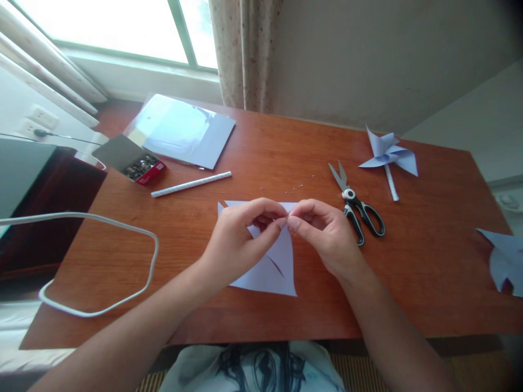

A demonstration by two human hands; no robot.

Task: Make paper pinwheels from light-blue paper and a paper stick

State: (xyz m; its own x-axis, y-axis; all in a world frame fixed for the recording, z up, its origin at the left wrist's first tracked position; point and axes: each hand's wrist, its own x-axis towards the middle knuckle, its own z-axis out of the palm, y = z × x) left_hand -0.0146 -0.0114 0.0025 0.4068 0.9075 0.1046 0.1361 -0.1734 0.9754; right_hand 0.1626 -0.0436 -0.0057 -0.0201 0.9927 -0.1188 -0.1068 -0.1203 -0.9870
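A white paper sheet with a slit cut in it lies on the wooden table. Above its upper right part, my left hand and my right hand meet, thumb and forefinger of each pinched together. Whatever sits between the fingertips is too small to make out, and whether they pinch the paper is unclear. Scissors with black and white handles lie spread just beyond my right hand. A white paper stick rests to the upper left of the sheet.
A paper pinwheel on a stick lies at the back right. An open box of small metal pieces and a clear folder lie back left. A white cable loops over the left side. Cut paper lies far right.
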